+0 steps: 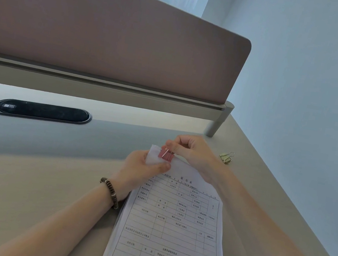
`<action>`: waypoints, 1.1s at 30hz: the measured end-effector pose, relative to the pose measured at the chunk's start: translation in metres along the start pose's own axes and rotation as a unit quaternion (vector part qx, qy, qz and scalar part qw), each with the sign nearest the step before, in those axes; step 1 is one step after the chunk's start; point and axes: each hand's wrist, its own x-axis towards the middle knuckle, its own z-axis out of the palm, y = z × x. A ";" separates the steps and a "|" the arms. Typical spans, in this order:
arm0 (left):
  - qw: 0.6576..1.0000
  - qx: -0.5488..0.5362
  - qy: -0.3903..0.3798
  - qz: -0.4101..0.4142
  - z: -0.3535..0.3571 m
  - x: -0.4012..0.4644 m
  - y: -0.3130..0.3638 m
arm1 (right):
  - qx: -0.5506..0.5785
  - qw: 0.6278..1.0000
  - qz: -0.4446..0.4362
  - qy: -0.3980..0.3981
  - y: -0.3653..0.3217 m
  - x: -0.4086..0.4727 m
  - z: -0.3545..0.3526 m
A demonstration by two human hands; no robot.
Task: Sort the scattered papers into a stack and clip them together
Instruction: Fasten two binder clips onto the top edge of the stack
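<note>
A stack of printed forms [171, 228] lies on the desk, its far end lifted. A pink binder clip [166, 155] sits on the stack's top left corner. My left hand [141, 170] grips that corner, thumb on top of the paper just below the clip. My right hand [191, 151] pinches the clip's wire handle from the far side, fingers curled.
A gold binder clip [227, 157] lies on the desk [31, 183] to the right of my hands. A black oval cable port [41, 111] is set in the desk at the left. A brown partition panel [112, 35] rises behind; the wall runs along the right.
</note>
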 end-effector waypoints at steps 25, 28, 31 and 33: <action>1.000 0.027 0.006 -0.008 0.001 -0.004 0.003 | -0.152 0.903 0.190 0.355 0.110 0.002 -0.096; 1.000 0.028 0.002 -0.009 0.000 -0.004 0.001 | -0.162 0.896 0.194 0.366 0.114 0.009 -0.097; 0.999 0.044 -0.013 -0.003 -0.002 -0.003 0.001 | -0.180 0.892 0.196 0.365 0.118 0.014 -0.099; 0.998 0.055 -0.027 0.003 -0.003 -0.002 0.000 | -0.174 0.896 0.190 0.361 0.117 0.014 -0.101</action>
